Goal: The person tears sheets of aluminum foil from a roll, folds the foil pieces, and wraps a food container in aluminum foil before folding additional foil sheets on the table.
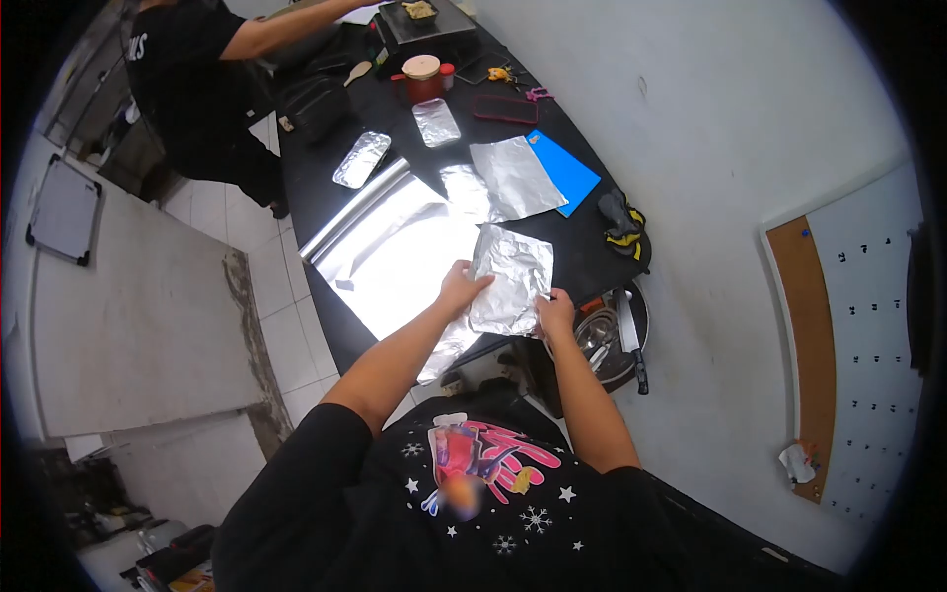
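Observation:
Between my two hands is a crinkled, roughly rectangular piece of aluminum foil (pixel 513 281), held above the near end of the black table. My left hand (pixel 462 288) grips its left edge, thumb on top. At its lower right edge, my right hand (pixel 555 314) pinches the foil. Whether anything lies inside it cannot be seen. A wide shiny sheet of foil (pixel 395 271) spreads to the left, with the foil roll (pixel 357 209) along its far side. Beyond my hands lies another flat foil piece (pixel 518 178), partly over a blue board (pixel 567 176).
Two foil-covered trays (pixel 362 160) (pixel 436 122) and a red pot (pixel 424 81) stand farther up the table (pixel 395 138). Grey-yellow gloves (pixel 621 225) lie at the right edge. A knife (pixel 629 331) rests over a basin at lower right. Another person (pixel 197 89) stands at far left.

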The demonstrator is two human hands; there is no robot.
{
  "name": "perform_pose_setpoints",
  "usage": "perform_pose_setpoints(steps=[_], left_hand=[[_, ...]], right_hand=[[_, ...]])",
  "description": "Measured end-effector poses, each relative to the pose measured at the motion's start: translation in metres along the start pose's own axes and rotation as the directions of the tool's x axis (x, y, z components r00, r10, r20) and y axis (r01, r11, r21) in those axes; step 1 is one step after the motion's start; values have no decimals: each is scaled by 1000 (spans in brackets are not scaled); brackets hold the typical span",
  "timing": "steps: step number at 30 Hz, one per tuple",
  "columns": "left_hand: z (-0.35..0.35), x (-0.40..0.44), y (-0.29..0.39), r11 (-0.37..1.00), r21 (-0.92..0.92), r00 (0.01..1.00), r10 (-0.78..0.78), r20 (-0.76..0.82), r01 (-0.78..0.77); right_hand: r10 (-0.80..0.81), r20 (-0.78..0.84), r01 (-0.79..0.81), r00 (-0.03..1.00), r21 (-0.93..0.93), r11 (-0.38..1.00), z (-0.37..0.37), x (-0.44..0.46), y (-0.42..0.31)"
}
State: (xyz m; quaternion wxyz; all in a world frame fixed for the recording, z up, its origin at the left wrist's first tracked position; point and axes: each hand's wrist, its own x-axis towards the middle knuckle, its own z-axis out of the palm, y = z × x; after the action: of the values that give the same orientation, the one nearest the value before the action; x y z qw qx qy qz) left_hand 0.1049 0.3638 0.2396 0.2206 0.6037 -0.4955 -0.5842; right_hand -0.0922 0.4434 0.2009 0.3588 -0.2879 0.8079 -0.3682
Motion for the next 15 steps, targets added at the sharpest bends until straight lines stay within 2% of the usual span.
perform_pose_setpoints(steps=[1,4,6,7,8,9,10,13,15], left_hand=[[0,-4,-3,999,-23,998,29,50,-28],[-4,-15,-9,983,12,976,179,126,-182],[-6,-31,-1,962,30,951,265,156,-273],[-8,-41,8,967,-110,944,249,218,-229],[-10,-52,17,954,-245,930,238,280,-170],[-13,-63,27,923,-371,910,234,341,-99],[-18,-77,48,951,-292,920,200,337,-100],[-10,-62,44,943,-298,920,243,309,-149],[-5,-51,46,959,-103,946,278,168,-264]], right_hand=[[22,15,-23,1000,84,996,-1,-3,-1],[-171,63,157,983,188,970,-16,-19,-7],[-183,134,106,974,446,889,-34,-36,-24],[-192,170,66,966,561,825,-44,-44,-32],[-186,283,-47,941,654,755,-54,-50,-38],[-199,280,-48,939,680,731,-59,-55,-45],[-213,281,-50,936,705,708,-63,-58,-52],[-280,272,-1,921,718,696,-65,-42,-53],[-325,275,26,905,726,687,-63,-19,-59]])
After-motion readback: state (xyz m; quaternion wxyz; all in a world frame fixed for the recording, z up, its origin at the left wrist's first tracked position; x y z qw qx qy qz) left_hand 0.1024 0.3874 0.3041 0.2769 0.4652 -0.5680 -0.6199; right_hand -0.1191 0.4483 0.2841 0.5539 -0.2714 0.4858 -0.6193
